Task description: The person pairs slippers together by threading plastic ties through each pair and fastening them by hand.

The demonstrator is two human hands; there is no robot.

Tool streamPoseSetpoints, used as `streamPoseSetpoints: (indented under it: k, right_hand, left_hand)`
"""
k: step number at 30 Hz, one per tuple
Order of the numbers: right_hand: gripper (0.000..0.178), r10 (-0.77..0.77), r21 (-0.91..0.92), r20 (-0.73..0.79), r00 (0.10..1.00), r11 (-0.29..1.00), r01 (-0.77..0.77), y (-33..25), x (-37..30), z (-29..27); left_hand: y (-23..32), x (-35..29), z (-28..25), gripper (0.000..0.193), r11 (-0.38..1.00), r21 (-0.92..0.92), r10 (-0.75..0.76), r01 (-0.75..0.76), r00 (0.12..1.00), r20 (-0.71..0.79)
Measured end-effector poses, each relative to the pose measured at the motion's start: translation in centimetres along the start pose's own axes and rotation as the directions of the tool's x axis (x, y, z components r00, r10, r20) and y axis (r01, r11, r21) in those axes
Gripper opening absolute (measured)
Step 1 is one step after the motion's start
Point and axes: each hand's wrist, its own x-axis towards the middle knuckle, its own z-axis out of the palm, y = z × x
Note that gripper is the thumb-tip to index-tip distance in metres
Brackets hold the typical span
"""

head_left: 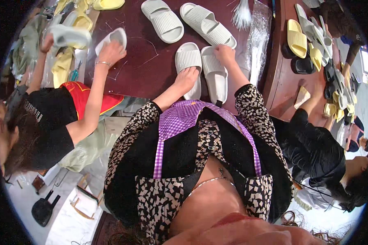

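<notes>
Two light grey slide sandals lie side by side close to me on the dark red table. My left hand rests on the near left slide sandal, its fingers curled at the edge of the ribbed strap. At the toe end of the near right slide sandal, my right hand is closed, its fingertips partly hidden. Just beyond lie a far left grey slide sandal and a far right one, whose end is right by my right hand.
White plastic ties and clear plastic wrap lie at the right table edge. On the left, a co-worker's hand holds a pale sandal, near several yellow ones. Another person works at the right table, among yellow, grey and black sandals.
</notes>
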Motion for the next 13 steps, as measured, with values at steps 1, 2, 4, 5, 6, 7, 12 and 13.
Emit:
streamPoseSetpoints:
  k: [1, 2, 4, 5, 6, 7, 12, 13]
  right_hand:
    - [0.027, -0.002, -0.001, 0.003, 1.0, 1.0, 0.002, -0.2, 0.1, 0.0]
    - [0.026, -0.023, 0.011, -0.002, 1.0, 1.0, 0.023, -0.4, 0.1, 0.0]
    - [0.024, -0.061, 0.034, -0.009, 0.998, 0.998, 0.062, -0.9, 0.3, 0.1]
    - [0.024, -0.062, 0.034, -0.004, 0.998, 0.997, 0.062, -1.2, 0.5, 0.3]
    - [0.024, -0.088, 0.154, 0.019, 0.996, 0.984, 0.084, -1.9, 0.6, 0.3]
    - [0.024, -0.116, 0.273, 0.04, 0.992, 0.957, 0.101, -2.6, 0.8, 0.4]
    - [0.025, -0.209, 0.32, -0.002, 0.978, 0.927, 0.198, -6.0, 0.8, 1.0]
    - [0.025, -0.21, 0.32, 0.003, 0.978, 0.927, 0.198, -6.1, 0.8, 1.1]
  left_hand:
    - [0.0, 0.0, -0.1, 0.01, 1.0, 0.0, -0.004, 0.004, 1.0, 0.0]
    - [0.0, -0.1, -0.2, 0.01, 1.0, -0.008, -0.003, 0.003, 1.0, 0.001]
    - [0.0, -0.1, -0.4, 0.01, 1.0, -0.025, -0.002, 0.002, 1.0, 0.004]
    - [-0.1, -0.1, -0.4, 0.01, 1.0, -0.026, -0.006, 0.006, 1.0, 0.007]
    - [0.0, -0.1, -0.5, 0.011, 0.999, -0.037, -0.007, 0.007, 1.0, 0.005]
    - [0.1, -0.1, -0.5, 0.012, 0.999, -0.048, -0.008, 0.008, 1.0, 0.005]
    - [-0.1, -0.2, -0.8, 0.018, 0.997, -0.072, 0.014, -0.012, 0.999, 0.041]
    - [-0.1, -0.2, -0.8, 0.023, 0.999, -0.053, -0.002, 0.005, 0.999, 0.051]
